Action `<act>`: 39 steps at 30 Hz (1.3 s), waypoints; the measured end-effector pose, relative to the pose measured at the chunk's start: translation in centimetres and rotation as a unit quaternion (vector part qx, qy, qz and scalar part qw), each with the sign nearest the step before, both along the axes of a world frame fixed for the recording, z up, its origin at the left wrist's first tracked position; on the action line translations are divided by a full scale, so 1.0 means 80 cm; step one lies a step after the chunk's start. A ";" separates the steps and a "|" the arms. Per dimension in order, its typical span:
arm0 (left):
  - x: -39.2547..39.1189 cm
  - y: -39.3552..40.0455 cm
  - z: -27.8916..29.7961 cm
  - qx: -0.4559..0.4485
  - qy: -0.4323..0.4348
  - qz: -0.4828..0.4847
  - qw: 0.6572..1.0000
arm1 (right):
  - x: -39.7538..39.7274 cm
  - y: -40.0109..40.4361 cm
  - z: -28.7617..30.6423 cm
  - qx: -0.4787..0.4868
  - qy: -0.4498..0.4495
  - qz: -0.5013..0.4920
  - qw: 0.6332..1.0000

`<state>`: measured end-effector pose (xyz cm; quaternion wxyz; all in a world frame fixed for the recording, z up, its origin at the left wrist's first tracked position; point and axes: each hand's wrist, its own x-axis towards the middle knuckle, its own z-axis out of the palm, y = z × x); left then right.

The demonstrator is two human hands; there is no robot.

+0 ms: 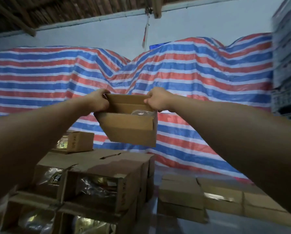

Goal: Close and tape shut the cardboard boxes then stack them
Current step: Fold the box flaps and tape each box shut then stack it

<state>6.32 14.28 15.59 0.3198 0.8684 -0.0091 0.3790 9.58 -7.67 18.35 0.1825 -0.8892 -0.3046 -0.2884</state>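
Left hand (100, 103): I see it gripping the box's left top edge.
Right hand (156, 99): fingers curled over the right top edge.
Open box (127, 127): held up in the air between both hands, flaps up, above the stacked boxes (107, 179).
Behind: striped tarp (192, 73).
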 end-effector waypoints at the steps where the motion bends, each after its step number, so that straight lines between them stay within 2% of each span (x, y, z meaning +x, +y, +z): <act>1: -0.013 -0.020 0.010 -0.024 0.021 -0.050 0.998 | -0.013 -0.022 0.007 0.010 0.008 0.002 1.000; 3: -0.036 -0.059 0.023 -0.070 0.070 -0.160 0.982 | -0.038 -0.068 0.020 0.033 0.018 -0.002 0.999; 6: -0.066 -0.114 0.028 -0.151 0.102 -0.301 0.936 | -0.071 -0.141 0.031 0.061 0.048 -0.009 0.997; 10: -0.090 -0.175 0.006 -0.257 0.063 -0.437 0.860 | -0.106 -0.226 0.033 0.098 0.113 -0.014 0.989; 12: -0.096 -0.210 -0.015 -0.277 0.034 -0.464 0.841 | -0.118 -0.257 0.029 0.114 0.149 -0.017 0.982; 16: -0.099 -0.267 -0.061 -0.316 -0.023 -0.438 0.841 | -0.131 -0.296 0.006 0.113 0.237 -0.042 0.964; 20: -0.089 -0.306 -0.107 -0.364 0.009 -0.380 0.850 | -0.118 -0.327 -0.039 0.128 0.294 -0.059 0.945; 22: -0.081 -0.320 -0.137 -0.378 0.031 -0.382 0.843 | -0.106 -0.341 -0.070 0.142 0.323 -0.059 0.934; 26: -0.060 -0.337 -0.197 -0.400 0.046 -0.359 0.842 | -0.077 -0.362 -0.141 0.190 0.380 -0.062 0.903; 31: -0.034 -0.346 -0.275 -0.425 0.114 -0.308 0.843 | -0.046 -0.374 -0.231 0.223 0.453 -0.082 0.859; 33: -0.025 -0.348 -0.300 -0.428 0.109 -0.273 0.855 | -0.035 -0.375 -0.261 0.230 0.466 -0.091 0.850; 35: -0.020 -0.351 -0.314 -0.449 0.085 -0.253 0.852 | -0.028 -0.373 -0.284 0.259 0.463 -0.088 0.843; 37: -0.016 -0.352 -0.319 -0.471 0.075 -0.253 0.842 | -0.025 -0.371 -0.296 0.304 0.453 -0.075 0.835; 39: -0.011 -0.351 -0.321 -0.463 0.069 -0.262 0.844 | -0.025 -0.369 -0.305 0.376 0.453 -0.046 0.807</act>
